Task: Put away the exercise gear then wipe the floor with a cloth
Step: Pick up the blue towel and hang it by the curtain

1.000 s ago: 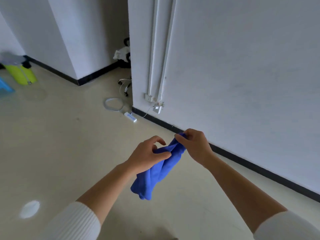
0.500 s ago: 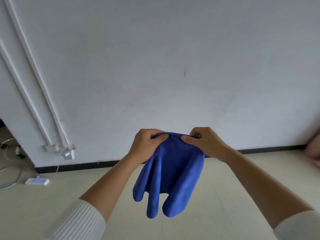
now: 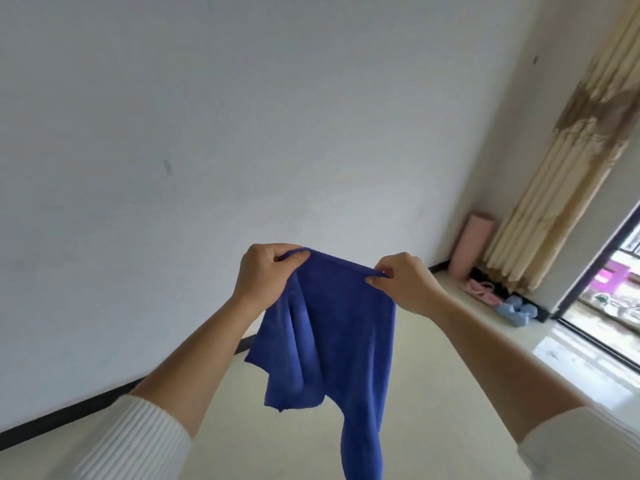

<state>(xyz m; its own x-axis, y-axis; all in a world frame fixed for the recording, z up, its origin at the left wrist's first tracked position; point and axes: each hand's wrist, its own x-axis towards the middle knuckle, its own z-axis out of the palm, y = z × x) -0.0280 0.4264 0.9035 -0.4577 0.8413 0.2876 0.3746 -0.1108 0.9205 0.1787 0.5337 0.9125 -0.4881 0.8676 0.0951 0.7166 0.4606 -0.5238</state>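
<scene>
A blue cloth (image 3: 332,344) hangs spread in front of me, above the cream floor (image 3: 433,393). My left hand (image 3: 265,271) grips its top left edge and my right hand (image 3: 403,282) pinches its top right edge, so the upper hem is stretched between them. The lower part of the cloth dangles in folds. In the far right corner a rolled pink mat (image 3: 472,245) stands upright against the wall, with pink bands (image 3: 479,289) and two light blue dumbbells (image 3: 516,310) on the floor beside it.
A white wall (image 3: 242,133) with a black skirting board fills the view ahead. A beige curtain (image 3: 571,161) hangs at the right next to a glass door (image 3: 609,289).
My view has swung to the right along the wall to the corner with the gear. My hands have moved apart and the bunched cloth has opened out wider.
</scene>
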